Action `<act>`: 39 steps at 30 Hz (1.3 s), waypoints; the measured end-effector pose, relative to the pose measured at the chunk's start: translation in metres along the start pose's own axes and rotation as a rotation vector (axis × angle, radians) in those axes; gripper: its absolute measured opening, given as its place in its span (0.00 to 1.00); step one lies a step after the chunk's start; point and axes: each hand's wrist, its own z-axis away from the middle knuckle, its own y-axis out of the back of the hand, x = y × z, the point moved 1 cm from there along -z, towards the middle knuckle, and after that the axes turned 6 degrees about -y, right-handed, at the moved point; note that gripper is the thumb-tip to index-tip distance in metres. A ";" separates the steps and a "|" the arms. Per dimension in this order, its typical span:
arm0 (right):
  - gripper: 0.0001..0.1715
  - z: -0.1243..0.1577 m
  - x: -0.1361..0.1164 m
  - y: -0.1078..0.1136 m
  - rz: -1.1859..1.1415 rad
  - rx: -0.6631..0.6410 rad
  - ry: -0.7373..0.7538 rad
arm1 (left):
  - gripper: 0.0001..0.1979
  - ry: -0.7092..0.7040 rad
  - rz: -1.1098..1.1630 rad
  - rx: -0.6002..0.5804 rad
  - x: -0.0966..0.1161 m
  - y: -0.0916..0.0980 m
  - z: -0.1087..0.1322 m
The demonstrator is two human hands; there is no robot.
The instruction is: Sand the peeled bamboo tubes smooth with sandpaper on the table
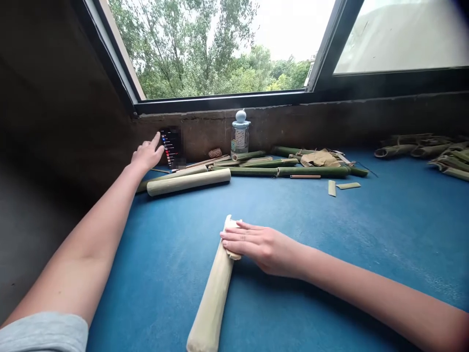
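A peeled, pale bamboo tube (210, 303) lies slantwise on the blue table, its near end towards me. Over its far end, my right hand (252, 247) presses a cream-coloured folded piece (233, 255) against the bamboo, fingers laid across it. Whether that piece is cloth or sandpaper I cannot tell. My left hand (146, 152) reaches to the back left, index finger stretched out against the left edge of a phone (170, 146) with a lit dark screen. The phone leans upright on the wall, and the left hand holds nothing.
Behind lie another peeled tube (188, 182), green bamboo stalks (315, 172) and a brown dry sheath (320, 158). A lidded clear jar (240, 139) stands by the wall. Two short strips (331, 188) and more dry bamboo (414, 149) lie right on the blue table (366, 234).
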 end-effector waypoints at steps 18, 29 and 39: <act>0.24 -0.015 -0.031 -0.020 0.053 -0.062 0.107 | 0.31 0.002 0.256 -0.239 -0.015 -0.047 -0.017; 0.22 -0.013 -0.011 -0.001 0.011 -0.095 -0.039 | 0.38 -0.034 0.048 -0.289 -0.019 -0.063 -0.020; 0.23 -0.005 -0.002 0.009 0.031 -0.079 -0.088 | 0.38 -0.033 -0.031 -0.281 -0.018 -0.070 -0.023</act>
